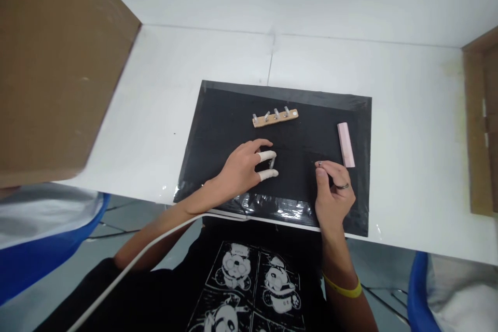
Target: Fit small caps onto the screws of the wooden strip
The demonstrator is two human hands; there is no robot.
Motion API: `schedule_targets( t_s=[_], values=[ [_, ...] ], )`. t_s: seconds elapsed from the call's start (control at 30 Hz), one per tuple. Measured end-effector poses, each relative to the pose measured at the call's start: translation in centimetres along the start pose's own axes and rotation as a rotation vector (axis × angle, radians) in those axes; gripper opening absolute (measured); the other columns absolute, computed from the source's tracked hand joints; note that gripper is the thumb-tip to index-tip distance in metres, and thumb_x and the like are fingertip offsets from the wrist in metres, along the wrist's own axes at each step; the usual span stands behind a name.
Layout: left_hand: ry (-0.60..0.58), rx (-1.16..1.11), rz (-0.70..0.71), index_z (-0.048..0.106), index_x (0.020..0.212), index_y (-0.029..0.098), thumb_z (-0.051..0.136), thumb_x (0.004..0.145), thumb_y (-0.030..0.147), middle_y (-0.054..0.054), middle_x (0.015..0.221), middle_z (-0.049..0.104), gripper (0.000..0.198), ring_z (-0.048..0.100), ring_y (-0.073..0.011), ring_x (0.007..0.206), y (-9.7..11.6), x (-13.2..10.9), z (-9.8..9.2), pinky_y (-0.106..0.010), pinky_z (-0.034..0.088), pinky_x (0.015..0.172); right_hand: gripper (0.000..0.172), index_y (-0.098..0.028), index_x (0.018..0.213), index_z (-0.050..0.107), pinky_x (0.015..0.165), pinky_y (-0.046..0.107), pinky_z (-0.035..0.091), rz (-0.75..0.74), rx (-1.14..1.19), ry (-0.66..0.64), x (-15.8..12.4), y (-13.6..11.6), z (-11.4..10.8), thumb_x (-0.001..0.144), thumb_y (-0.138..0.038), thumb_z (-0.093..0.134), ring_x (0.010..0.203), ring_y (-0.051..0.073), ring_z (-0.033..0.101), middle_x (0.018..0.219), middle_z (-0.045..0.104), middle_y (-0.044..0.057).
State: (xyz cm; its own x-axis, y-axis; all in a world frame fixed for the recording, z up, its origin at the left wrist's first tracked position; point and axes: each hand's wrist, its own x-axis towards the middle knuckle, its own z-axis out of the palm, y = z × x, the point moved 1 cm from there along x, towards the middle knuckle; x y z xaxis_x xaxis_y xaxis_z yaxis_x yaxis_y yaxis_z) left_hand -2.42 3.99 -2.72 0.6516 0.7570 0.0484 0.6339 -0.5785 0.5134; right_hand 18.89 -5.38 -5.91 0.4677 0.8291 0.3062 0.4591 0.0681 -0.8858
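My left hand [249,163] is over the middle of the black mat [233,109], with white covers on its thumb and one finger. Between those two tips sits a small dark grey metal piece [272,163], apparently pinched; another finger stretches forward. To the right, my right hand [334,194] pinches a tiny shiny metal part [320,164] between thumb and index finger; its exact kind is too small to make out. Beyond my left hand lies a tan strip [268,121] with several small clear-and-metal pieces standing up from it.
A pale pink bar-shaped block [346,144] lies on the mat's right side. The mat rests on a white table [416,166]. Cardboard walls stand at the left [58,62] and right [480,166]. A white cable [155,241] crosses my left forearm at the table's front edge.
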Motion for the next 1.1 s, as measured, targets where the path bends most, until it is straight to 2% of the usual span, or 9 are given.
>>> schedule_targets(
  t_s=[0.13, 0.27, 0.47, 0.6, 0.73, 1.1],
  values=[
    [0.102, -0.056, 0.024, 0.069, 0.121, 0.012, 0.088, 0.079, 0.035, -0.018, 0.137, 0.063, 0.052, 0.061, -0.0269, 0.104, -0.1, -0.8, 0.6, -0.047, 0.057, 0.092, 0.010, -0.024, 0.099, 0.076, 0.092, 0.040, 0.054, 0.003, -0.018, -0.005, -0.2, 0.2, 0.0, 0.097, -0.024, 0.066, 0.098, 0.018, 0.068, 0.100, 0.072, 0.003],
    [0.152, -0.021, 0.017, 0.070, 0.120, 0.014, 0.083, 0.085, 0.029, -0.018, 0.140, 0.062, 0.039, 0.053, -0.0299, 0.115, -0.2, -1.2, 0.5, -0.051, 0.053, 0.098, 0.010, -0.024, 0.099, 0.076, 0.092, 0.040, 0.054, 0.003, -0.030, -0.008, -0.2, 0.2, 0.0, 0.097, -0.024, 0.066, 0.098, 0.018, 0.068, 0.101, 0.072, 0.003],
    [0.100, 0.085, -0.093, 0.077, 0.114, 0.025, 0.074, 0.093, 0.026, -0.014, 0.148, 0.059, 0.021, 0.044, -0.0395, 0.134, 0.1, -1.1, 0.8, -0.058, 0.038, 0.096, 0.010, -0.025, 0.100, 0.076, 0.091, 0.042, 0.055, -0.009, -0.013, -0.011, -0.2, 0.1, 0.0, 0.096, -0.022, 0.067, 0.098, 0.019, 0.068, 0.100, 0.072, 0.002],
    [0.165, 0.058, -0.144, 0.082, 0.099, 0.030, 0.075, 0.093, 0.030, -0.009, 0.144, 0.063, 0.009, 0.045, -0.0376, 0.137, 0.5, -0.8, 1.3, -0.056, 0.031, 0.098, 0.010, -0.025, 0.100, 0.076, 0.091, 0.042, 0.055, -0.006, -0.020, -0.019, -0.2, 0.0, 0.0, 0.096, -0.022, 0.067, 0.098, 0.019, 0.068, 0.100, 0.072, 0.002],
    [0.186, 0.060, -0.164, 0.083, 0.089, 0.029, 0.075, 0.093, 0.030, -0.007, 0.140, 0.066, 0.009, 0.045, -0.0376, 0.138, 0.7, -0.6, 1.8, -0.055, 0.028, 0.100, 0.011, -0.025, 0.101, 0.076, 0.091, 0.041, 0.055, -0.013, -0.019, -0.020, -0.2, 0.0, 0.0, 0.096, -0.021, 0.067, 0.097, 0.019, 0.068, 0.100, 0.072, 0.002],
    [0.267, 0.102, -0.126, 0.083, 0.091, 0.032, 0.072, 0.094, 0.034, -0.006, 0.140, 0.067, 0.011, 0.046, -0.0347, 0.138, 1.0, -0.7, 2.2, -0.054, 0.028, 0.101, 0.011, -0.024, 0.096, 0.076, 0.085, 0.038, 0.053, -0.033, -0.081, -0.127, 0.0, -0.5, 0.0, 0.096, -0.027, 0.066, 0.090, 0.019, 0.068, 0.093, 0.073, 0.002]
  ],
)
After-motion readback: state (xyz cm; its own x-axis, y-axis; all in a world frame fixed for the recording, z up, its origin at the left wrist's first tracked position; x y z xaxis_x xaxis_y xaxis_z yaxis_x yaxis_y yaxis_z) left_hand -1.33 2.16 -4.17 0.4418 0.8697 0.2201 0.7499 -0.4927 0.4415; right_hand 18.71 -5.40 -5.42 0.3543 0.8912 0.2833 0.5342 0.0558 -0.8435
